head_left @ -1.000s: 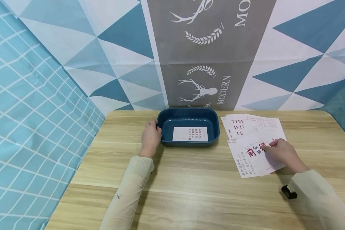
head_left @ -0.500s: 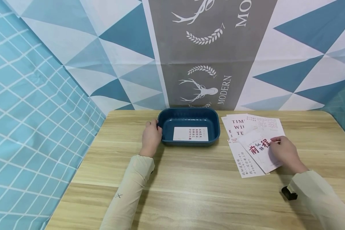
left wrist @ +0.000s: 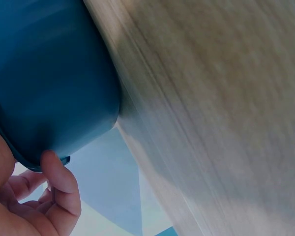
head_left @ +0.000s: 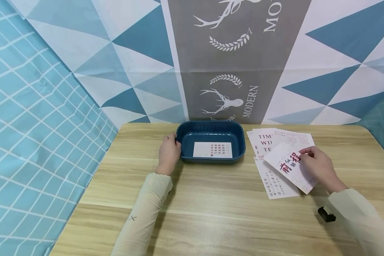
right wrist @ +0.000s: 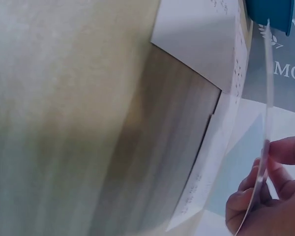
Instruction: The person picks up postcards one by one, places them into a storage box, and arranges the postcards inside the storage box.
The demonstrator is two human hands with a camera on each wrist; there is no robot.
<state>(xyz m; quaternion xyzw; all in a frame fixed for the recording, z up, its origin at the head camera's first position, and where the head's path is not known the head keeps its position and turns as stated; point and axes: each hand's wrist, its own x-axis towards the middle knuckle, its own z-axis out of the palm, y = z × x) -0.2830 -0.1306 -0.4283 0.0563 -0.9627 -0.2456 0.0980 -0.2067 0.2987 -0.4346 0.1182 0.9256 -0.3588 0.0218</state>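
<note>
A dark blue rectangular tray stands at the back of the table, with a white printed card lying flat inside it. My left hand grips the tray's left rim; in the left wrist view its fingers curl at the rim's edge. My right hand pinches a white card with large red characters between thumb and fingers. Seen edge-on in the right wrist view, that card is raised and slightly bent. Beneath it several other printed cards lie overlapping, partly hidden.
The wooden table ends at a patterned backdrop just behind the tray. A blue gridded cloth hangs along the left side. A small black object shows at the right sleeve's cuff.
My right hand has pulled the red-lettered card apart from the stack and tilted it up off the cards below, uncovering more of them. My left hand stays on the tray.
</note>
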